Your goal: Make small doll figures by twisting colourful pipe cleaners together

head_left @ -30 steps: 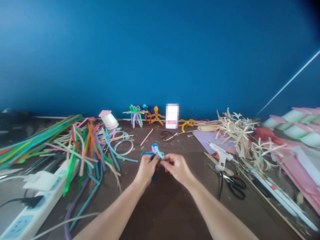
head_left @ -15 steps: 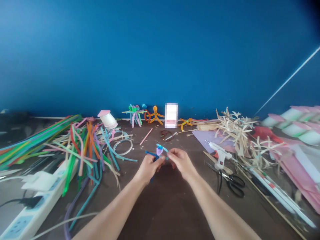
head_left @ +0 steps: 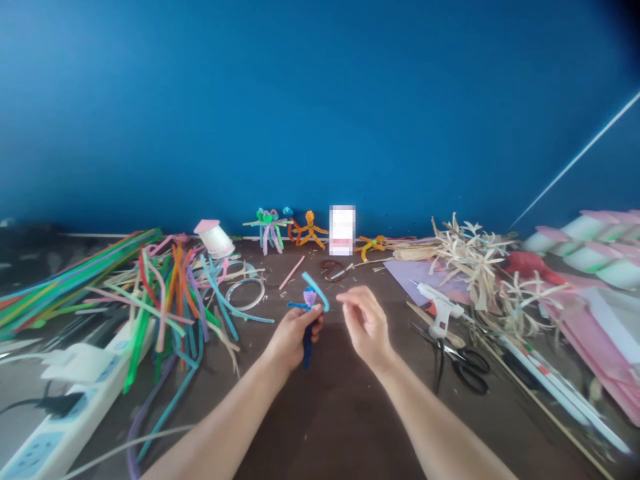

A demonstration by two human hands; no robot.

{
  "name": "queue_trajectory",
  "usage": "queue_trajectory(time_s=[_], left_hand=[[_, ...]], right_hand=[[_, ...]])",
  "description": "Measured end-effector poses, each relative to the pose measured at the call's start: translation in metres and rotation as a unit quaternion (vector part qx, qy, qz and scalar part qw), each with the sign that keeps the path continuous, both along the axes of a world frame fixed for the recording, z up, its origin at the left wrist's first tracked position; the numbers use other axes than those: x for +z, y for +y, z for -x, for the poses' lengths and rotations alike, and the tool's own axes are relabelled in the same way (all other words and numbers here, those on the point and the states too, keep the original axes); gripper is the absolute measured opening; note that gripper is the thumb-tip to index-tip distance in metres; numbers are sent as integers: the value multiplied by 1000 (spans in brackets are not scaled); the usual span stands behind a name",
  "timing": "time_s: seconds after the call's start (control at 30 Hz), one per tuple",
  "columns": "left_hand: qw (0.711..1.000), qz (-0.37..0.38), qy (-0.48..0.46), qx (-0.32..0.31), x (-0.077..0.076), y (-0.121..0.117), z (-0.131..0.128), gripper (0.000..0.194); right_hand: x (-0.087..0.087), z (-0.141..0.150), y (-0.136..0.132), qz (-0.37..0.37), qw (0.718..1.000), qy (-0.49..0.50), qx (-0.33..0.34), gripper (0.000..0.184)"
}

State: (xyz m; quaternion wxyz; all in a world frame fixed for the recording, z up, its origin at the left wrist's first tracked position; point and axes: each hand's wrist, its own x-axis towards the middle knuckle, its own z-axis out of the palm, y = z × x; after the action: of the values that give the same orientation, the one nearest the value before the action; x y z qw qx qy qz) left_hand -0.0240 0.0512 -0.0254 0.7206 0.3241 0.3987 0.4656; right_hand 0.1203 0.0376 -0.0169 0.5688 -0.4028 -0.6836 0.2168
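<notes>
Pinching the small blue and purple pipe-cleaner figure [head_left: 310, 298], the left hand [head_left: 296, 331] has it above its fingertips, beside the empty, loosely curled right hand [head_left: 367, 325].

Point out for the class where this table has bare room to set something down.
The table is barest on the near side of the left hand and right hand. A narrower patch separates the right hand from the glue gun and scissors. Crowded: the left side, with fuzzy stems and power strip; the right, with pale strips.
</notes>
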Motion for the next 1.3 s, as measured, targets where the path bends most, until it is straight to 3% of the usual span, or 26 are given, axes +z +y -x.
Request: queue_trajectory(time_s=[0.23, 0.47, 0.6, 0.7, 0.87, 0.97, 1.13, 1.3], left_hand=[[1000, 9, -6, 3, -1, 0, 1, 28], [1000, -16, -14, -16, -1, -2, 1, 25], [999, -33, 7, 2, -1, -3, -1, 24], [997, -64, 37, 39, -1, -3, -2, 23], [975, -128, 142, 113, -8, -3, -4, 24], [960, -150, 200, 129, -11, -3, -4, 26], [946, -152, 250, 138, -10, -2, -2, 31], [940, -173, 274, 111, -10, 0, 0, 31]], right_hand=[[-3, -1, 4, 0, 994, -99, 40, 33], [-2, 1, 4, 34, 996, -76, 21, 16], [-4, 4, 4, 131, 990, -35, 47, 11], [-5, 6, 5, 203, 976, -13, 73, 17], [-2, 5, 6, 287, 947, -46, 134, 29], [-1, 4, 6, 317, 931, -58, 173, 24], [-2, 4, 5, 260, 938, -52, 224, 16], [0, 3, 1, 178, 966, -152, 112, 18]])
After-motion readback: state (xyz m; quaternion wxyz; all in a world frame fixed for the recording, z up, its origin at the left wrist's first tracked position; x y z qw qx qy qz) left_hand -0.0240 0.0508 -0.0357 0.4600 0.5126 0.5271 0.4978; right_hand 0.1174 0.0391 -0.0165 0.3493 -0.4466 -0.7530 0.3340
